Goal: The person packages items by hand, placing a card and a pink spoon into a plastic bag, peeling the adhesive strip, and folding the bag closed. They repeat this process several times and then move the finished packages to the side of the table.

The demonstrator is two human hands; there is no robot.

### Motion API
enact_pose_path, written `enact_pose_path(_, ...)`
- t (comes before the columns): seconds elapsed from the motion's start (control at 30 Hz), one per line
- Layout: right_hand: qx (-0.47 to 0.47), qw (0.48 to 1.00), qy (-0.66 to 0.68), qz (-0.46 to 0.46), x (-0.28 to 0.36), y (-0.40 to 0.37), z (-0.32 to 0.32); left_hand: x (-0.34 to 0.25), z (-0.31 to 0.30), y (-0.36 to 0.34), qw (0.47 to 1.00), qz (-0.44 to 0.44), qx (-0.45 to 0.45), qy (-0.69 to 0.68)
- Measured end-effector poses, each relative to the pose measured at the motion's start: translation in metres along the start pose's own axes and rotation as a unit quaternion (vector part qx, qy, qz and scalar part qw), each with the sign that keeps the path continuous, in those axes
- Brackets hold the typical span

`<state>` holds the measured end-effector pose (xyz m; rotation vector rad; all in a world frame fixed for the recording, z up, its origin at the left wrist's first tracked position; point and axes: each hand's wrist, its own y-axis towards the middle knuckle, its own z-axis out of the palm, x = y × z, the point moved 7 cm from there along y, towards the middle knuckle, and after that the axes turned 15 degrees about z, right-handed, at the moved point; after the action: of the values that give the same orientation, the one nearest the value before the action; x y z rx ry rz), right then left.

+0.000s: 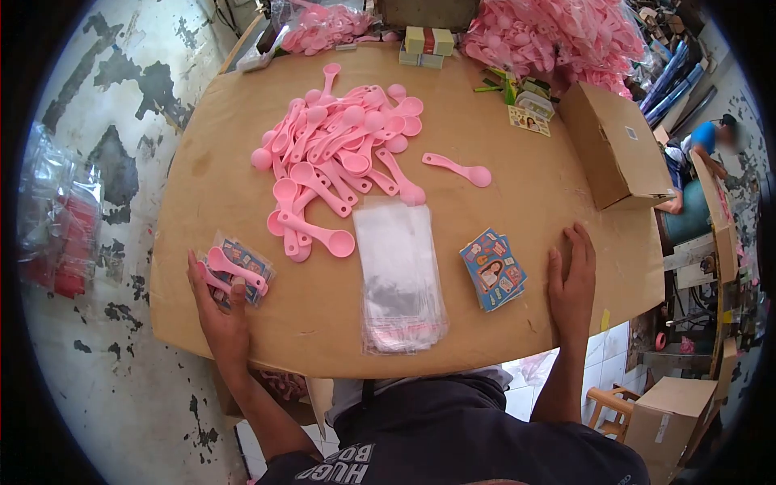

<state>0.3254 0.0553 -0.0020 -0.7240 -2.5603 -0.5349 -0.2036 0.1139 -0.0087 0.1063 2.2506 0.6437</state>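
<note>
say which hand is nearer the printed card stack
Right. The right hand lies flat just right of the card stack; the left hand grips a spoon packet beyond the clear bags.

Flat, clear-wrapped pink-spoon packet [239, 270] at near left

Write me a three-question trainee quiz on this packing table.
1. True or false: the right hand lies flat on the table, beside the stack of printed cards.
2. What does the left hand touch? A) the cardboard box B) a packet holding spoons and a card C) the stack of clear bags
3. Fill in: the spoons in the loose pile are ___ in colour.
Key: 1 true; 2 B; 3 pink.
</note>
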Motion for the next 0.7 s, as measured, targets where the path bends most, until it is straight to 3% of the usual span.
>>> enact_pose_path(0.1,0.005,1.000,-0.001,0.007,0.001,-0.001,0.000,0.003,0.003,-0.001,0.998,0.024,0.040,0.034)
enact_pose_path(0.17,0.004,1.000,0.003,0.016,0.003,-0.001,-0.001,0.005,0.007,0.001,0.984,0.060,0.079,0.145)
enact_pose_path(0.7,0.012,1.000,-0.007,0.023,0.002,0.003,0.001,-0.006,0.013,0.007,0.989,0.045,0.066,0.121)
